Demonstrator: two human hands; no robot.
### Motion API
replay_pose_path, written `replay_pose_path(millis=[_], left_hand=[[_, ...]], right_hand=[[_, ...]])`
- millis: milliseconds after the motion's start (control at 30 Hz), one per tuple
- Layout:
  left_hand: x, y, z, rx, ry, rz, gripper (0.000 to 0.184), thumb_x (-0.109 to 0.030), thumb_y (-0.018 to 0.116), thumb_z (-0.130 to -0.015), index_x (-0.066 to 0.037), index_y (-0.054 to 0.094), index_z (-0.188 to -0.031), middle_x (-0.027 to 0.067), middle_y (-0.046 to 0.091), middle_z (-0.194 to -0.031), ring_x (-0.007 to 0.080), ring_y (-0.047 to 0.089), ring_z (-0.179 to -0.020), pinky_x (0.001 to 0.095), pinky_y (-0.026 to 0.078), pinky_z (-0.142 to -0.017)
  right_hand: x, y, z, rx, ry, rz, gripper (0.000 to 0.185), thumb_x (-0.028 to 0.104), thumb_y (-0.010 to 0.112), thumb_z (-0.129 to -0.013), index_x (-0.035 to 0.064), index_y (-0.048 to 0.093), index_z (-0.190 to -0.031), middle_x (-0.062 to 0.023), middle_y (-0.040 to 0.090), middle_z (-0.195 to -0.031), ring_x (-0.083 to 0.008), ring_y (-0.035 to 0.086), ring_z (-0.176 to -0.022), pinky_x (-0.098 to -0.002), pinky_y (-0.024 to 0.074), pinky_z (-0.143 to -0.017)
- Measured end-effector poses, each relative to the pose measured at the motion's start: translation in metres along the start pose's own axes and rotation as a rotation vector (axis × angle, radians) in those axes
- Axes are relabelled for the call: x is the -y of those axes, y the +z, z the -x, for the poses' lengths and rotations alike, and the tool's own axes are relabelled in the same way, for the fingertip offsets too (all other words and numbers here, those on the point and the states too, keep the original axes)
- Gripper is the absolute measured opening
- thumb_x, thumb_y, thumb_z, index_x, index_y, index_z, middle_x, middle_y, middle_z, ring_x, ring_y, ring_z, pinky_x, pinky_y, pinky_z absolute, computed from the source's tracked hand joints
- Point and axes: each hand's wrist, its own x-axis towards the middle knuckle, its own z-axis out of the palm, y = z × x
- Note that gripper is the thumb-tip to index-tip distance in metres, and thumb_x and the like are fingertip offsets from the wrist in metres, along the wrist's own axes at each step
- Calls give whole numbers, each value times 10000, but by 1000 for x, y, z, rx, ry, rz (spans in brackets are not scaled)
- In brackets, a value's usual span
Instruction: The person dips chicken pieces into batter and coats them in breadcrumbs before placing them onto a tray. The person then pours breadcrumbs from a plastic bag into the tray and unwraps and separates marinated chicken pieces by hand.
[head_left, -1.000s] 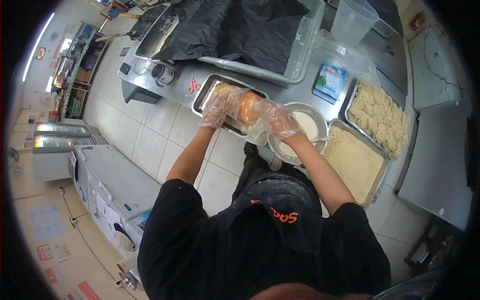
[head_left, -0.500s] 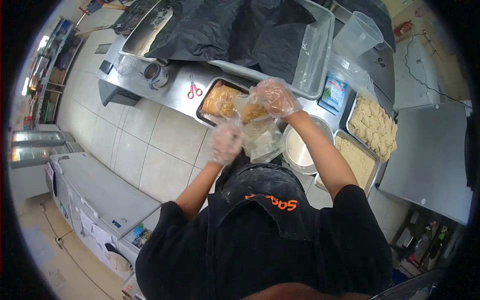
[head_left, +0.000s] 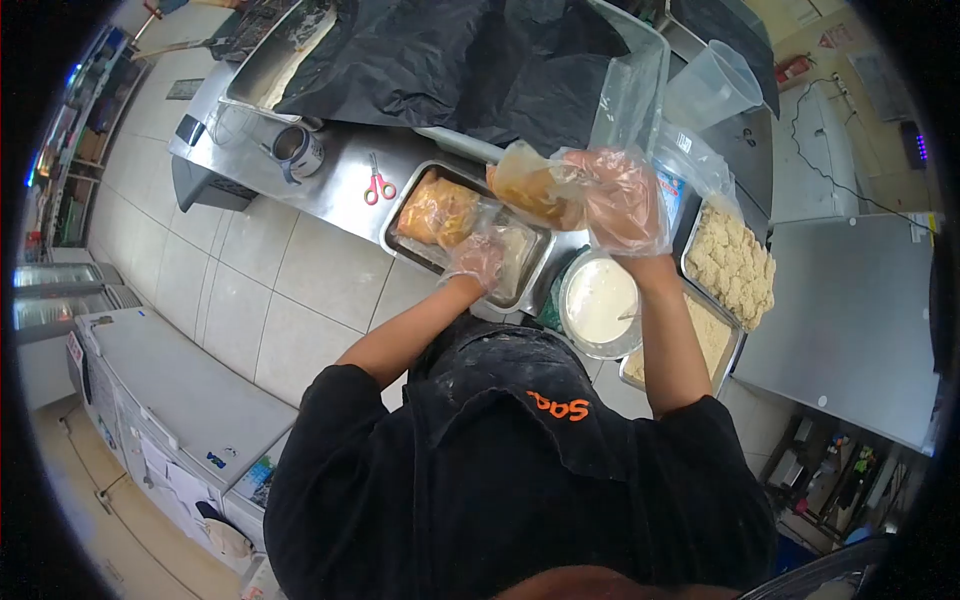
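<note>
Both hands wear clear plastic gloves. My right hand (head_left: 618, 200) is closed on a plastic bag (head_left: 540, 190) with orange-yellow food inside, lifted above the right end of a metal tray (head_left: 393, 232). In that tray, at the left, lies a piece of orange-yellow marinated food (head_left: 438, 210). My left hand (head_left: 478, 260) reaches into the tray beside this piece, over some clear plastic; what its fingers hold, if anything, is hidden. Just right of the tray stands a bowl of white batter (head_left: 600, 300).
Red-handled scissors (head_left: 377, 187) and a metal cup (head_left: 298, 152) are left of the tray. Behind it, black plastic (head_left: 430, 70) covers a large tub. At right are a tray of breaded pieces (head_left: 728, 262), a crumb tray (head_left: 708, 340) and a clear pitcher (head_left: 710, 88).
The bag has moved up and right with my right hand, away from the food in the tray. My left hand has come forward into the tray. The view has shifted slightly.
</note>
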Motion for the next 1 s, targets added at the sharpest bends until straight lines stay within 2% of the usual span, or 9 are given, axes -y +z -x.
replay_pose_path(millis=[100,167,233,267,333,667,800,933,1000], left_hand=[[13,-4,5,104,297,-67,298,-219,497,-905,-81,602,-1147,181,660,-1020,358,647,-941,427,510,-856],[38,-16,18,-264,865,62,305,-229,502,-913,-85,623,-1154,141,659,-1069,368,631,-963,410,517,-826],[31,-41,32,-46,78,406,302,-237,538,-936,-75,644,-1168,113,656,-1126,330,640,-991,387,518,-870],[34,-48,38,-36,78,404,302,-237,538,-936,-75,644,-1168,113,656,-1126,330,640,-991,387,518,-870],[39,-59,55,-203,-367,1027,379,-225,599,-927,14,590,-1221,157,671,-1120,262,658,-965,366,512,-887],[-56,-123,35,-21,-198,1068,605,-313,727,-859,47,505,-1291,154,629,-1161,225,616,-1074,350,510,-905],[-75,-137,43,-18,-157,1066,574,-262,747,-827,35,520,-1263,143,648,-1112,211,626,-1007,342,509,-857],[-86,-148,47,-51,-66,970,496,-193,741,-796,13,569,-1214,117,665,-1043,186,642,-928,327,515,-797],[-86,-150,47,2,-119,990,483,-188,728,-800,8,574,-1214,125,664,-1053,209,642,-944,341,509,-826]], right_hand=[[-5,20,24,-66,142,-86,281,123,655,-803,0,681,-1054,-119,705,-934,-221,669,-826,-336,526,-765],[1,35,37,-201,428,-463,241,119,637,-849,-48,670,-1020,-77,706,-893,-136,646,-798,-296,523,-731],[-4,70,62,-225,769,-644,172,94,638,-846,-21,678,-968,-67,700,-859,-131,642,-781,-290,521,-713],[-12,91,75,-111,855,-495,162,127,637,-846,18,693,-952,-102,701,-833,-191,659,-750,-331,525,-692],[-24,133,112,12,953,-355,154,159,636,-847,57,709,-936,-136,702,-807,-251,675,-719,-372,530,-672],[-46,110,128,309,1051,-1053,233,223,619,-900,18,678,-993,-90,709,-844,-168,647,-746,-298,502,-695],[-31,105,134,191,744,-618,339,287,666,-858,6,667,-1047,-161,706,-912,-261,683,-865,-356,517,-775],[-30,104,129,211,669,-554,454,332,717,-827,-12,625,-1108,-142,706,-894,-238,680,-833,-347,518,-759],[-20,80,112,226,678,-329,421,386,638,-870,-7,654,-1023,-207,686,-896,-335,672,-841,-404,517,-754]])
